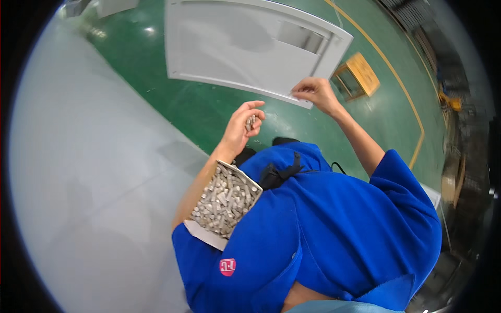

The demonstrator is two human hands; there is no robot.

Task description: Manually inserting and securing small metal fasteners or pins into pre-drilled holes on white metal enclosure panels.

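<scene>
Holding screws at a grey panel

A few screws (251,123) are gripped in the curled left hand (243,127) at frame centre. The grey panel (235,44), upper centre, is pinched at its lower edge by the right hand (314,93). A box (222,204) of screws is tucked under the left arm.

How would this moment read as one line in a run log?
left hand: holds small metal fasteners | right hand: touches grey panel edge | box of fasteners: tucked against blue shirt

The person wears a bright blue shirt (334,224) with short sleeves. It has a small pink patch (227,266) on it. A little black clip (279,173) with a thin black cord sits on the shirt.
</scene>
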